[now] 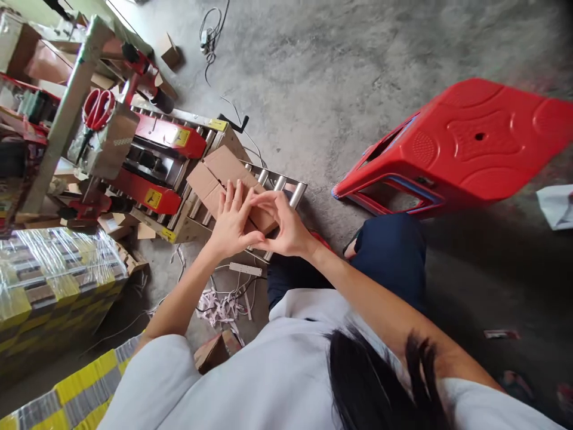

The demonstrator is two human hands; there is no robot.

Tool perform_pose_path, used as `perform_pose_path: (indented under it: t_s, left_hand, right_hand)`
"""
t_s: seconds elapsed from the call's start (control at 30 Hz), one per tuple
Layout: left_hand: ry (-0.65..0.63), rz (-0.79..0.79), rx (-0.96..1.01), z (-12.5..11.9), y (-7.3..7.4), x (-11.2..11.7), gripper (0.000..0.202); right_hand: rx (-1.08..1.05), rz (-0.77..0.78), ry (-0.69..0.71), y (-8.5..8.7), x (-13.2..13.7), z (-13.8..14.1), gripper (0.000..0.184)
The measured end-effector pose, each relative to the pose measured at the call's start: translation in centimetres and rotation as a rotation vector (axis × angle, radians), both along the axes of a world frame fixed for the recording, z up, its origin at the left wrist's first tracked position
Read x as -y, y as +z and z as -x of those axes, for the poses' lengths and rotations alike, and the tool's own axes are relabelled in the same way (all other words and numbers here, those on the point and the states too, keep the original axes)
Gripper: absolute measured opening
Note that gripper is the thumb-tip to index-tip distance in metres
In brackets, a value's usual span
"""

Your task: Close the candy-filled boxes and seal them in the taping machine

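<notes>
A flattish brown cardboard box [218,169] lies on the metal rollers [280,183] of a conveyor in front of my body. My left hand [231,224] is over the box with its fingers spread, seeming to rest on its top. Beside it, my right hand [286,226] is curved, thumb apart from the fingers, with nothing visible in it. The thumbs and forefingers of both hands meet or overlap, framing a gap through which the box shows. Part of the box is hidden beneath my hands.
Left of the box stands a red carton-sealing machine [168,134] with red-handled scissors [97,109] in a holder. A red plastic stool [478,134] is on the right. Wrapped yellow-grey stacks [58,280], a power strip [245,269] and cables lie at left.
</notes>
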State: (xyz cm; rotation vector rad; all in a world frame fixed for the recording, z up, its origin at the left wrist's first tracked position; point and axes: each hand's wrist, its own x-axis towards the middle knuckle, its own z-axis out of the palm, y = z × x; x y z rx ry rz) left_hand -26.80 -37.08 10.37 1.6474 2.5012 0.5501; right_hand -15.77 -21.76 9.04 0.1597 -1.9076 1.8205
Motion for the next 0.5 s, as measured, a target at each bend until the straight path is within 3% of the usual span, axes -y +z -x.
perform_pose_path:
  t_s: [0.13,0.27,0.37,0.5]
  left_hand:
    - [0.129,0.084,-0.107,-1.5,-0.4,-1.3,0.116]
    - [0.244,0.076,-0.093,-1.0,-1.0,-1.7,0.112]
    - [0.335,0.061,-0.115,3.1,-0.8,-0.5,0.111]
    - [0.566,0.051,-0.155,11.1,2.4,2.2,0.11]
  right_hand:
    - [0.068,0.158,-0.003,0.1,-0.9,-1.7,0.057]
    - [0.181,0.147,-0.268,-0.1,-5.3,-4.4,0.049]
    - [0.252,0.153,-0.472,-1.4,-9.4,-8.0,0.048]
    - [0.311,0.178,-0.664,-4.5,-13.0,-13.4,0.048]
